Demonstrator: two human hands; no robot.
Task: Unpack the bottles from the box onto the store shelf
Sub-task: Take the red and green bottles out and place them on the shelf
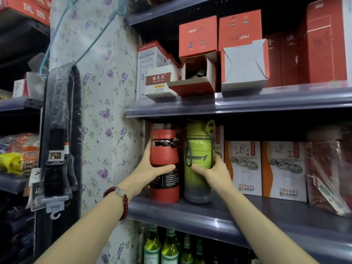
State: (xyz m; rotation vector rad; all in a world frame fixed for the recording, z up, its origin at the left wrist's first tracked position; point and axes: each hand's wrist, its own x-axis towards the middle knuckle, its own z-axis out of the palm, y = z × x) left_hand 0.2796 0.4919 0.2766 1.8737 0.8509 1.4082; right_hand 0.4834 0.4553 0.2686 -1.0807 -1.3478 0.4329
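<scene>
A red and black bottle (165, 149) stands upright at the left end of the middle shelf (219, 218). My left hand (152, 168) is wrapped around its middle. Right beside it stands a green bottle with a grey base (199, 149), and my right hand (215, 173) grips its lower half. Both bottles rest on the shelf board, close together. The box the bottles came from is not in view.
Orange and white cup boxes (245, 166) stand right of the green bottle. The upper shelf (247, 101) carries red cartons, some open. Green glass bottles (162, 246) fill the shelf below. A floral-papered pillar (99, 111) and hanging packaged goods (57, 141) are at left.
</scene>
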